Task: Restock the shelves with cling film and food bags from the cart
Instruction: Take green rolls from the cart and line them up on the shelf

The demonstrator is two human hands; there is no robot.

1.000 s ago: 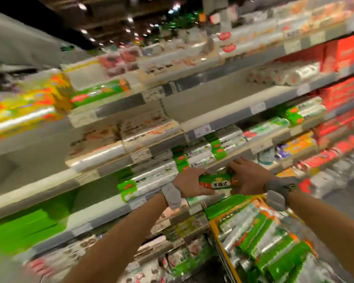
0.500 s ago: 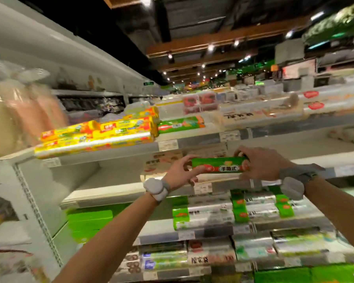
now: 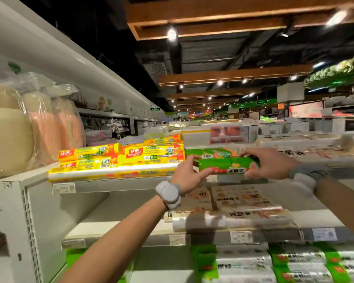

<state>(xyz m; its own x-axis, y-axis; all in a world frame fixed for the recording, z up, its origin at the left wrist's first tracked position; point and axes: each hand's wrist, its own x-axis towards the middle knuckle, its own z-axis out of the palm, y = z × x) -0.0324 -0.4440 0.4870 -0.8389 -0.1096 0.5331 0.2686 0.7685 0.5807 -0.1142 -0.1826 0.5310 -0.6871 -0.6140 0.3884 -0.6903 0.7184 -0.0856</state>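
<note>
Top shelf [image 3: 131, 185] carries stacked yellow packs [image 3: 121, 158] at left. One green roll [image 3: 229, 165] is held by two hands: left hand [image 3: 189, 174] pinches one end, right hand [image 3: 272, 164] clasps the other.

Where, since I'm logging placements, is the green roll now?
Head view, right of centre: left hand and right hand hold the green roll at the shelf edge, beside the yellow boxes.

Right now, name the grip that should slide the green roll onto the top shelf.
Right, probably. The right grip wraps over the green roll's end; the left grip only pinches the other end, crowded by the yellow packs on the top shelf.
</note>
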